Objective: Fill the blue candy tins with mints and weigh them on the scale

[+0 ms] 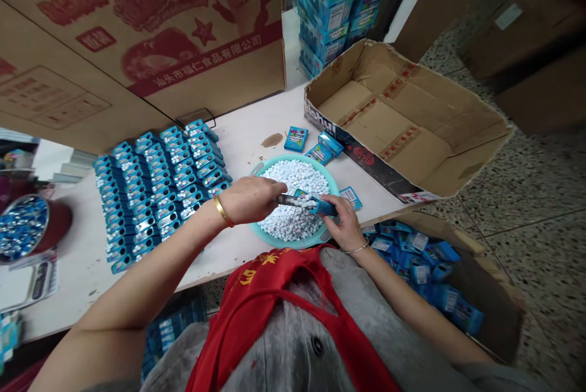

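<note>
A metal scoop loaded with white candies is gripped in my left hand, which wears a gold bracelet. Its tip meets the mouth of a small blue box. My right hand has its fingers closed around that box, which lies tilted on its side over the bowl. Below both hands, a turquoise bowl is heaped with small white candies. Flat blue boxes lie just beyond the bowl, and another flat box is partly tucked by its right rim.
Rows of filled blue boxes stand on the white table at left. A shallow carton sits back right, below stacked blue packs. A lower carton holds loose blue boxes. Large cartons wall the back; a pot stands far left.
</note>
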Demonstrator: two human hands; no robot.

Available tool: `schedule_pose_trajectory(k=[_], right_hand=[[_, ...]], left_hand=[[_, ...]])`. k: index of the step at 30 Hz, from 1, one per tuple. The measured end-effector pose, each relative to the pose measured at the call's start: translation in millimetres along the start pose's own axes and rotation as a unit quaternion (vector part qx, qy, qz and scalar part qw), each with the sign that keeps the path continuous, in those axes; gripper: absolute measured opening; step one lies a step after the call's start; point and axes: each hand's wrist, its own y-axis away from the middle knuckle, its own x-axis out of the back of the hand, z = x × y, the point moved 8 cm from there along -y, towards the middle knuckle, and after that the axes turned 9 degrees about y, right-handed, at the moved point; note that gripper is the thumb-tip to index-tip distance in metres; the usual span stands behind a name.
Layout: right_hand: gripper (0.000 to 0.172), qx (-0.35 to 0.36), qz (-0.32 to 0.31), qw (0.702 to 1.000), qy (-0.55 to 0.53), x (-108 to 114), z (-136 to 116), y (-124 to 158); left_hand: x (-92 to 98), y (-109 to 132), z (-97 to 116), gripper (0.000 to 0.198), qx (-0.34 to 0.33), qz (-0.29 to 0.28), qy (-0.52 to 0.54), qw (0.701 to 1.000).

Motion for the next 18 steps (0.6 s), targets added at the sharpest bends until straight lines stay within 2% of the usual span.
schedule_pose_trajectory(k=[8,10,12,14,16,18], right_hand=[[0.037,0.007,0.002,1.0,0.002,-6.1,0.6,1.1],[0.037,-0.001,0.003,1.0,0.0,-6.4,2.6,1.5],[0.037,-0.018,0.005,1.0,-0.003,-5.6,6.5,2.7],[0.036,-0.046,0.012,0.999,-0.011,-3.9,13.2,4.8],[0.035,-0.075,0.021,0.997,-0.021,-2.4,20.9,7.7],[0.035,-0.097,0.024,0.995,-0.027,-3.0,28.1,10.8]], left_hand=[[1.1,6.2,20.1,0.021,0.013,0.027,-0.059,0.998],[1.1,13.0,9.3,0.021,0.031,0.057,-0.045,0.997],[-7.5,22.5,-19.8,0.022,0.074,0.091,-0.021,0.993],[-33.0,30.0,-59.9,0.022,0.127,0.093,-0.004,0.988],[-74.1,29.7,-95.9,0.02,0.164,0.058,0.008,0.985],[-116.0,17.5,-113.9,0.017,0.162,0.044,0.066,0.984]])
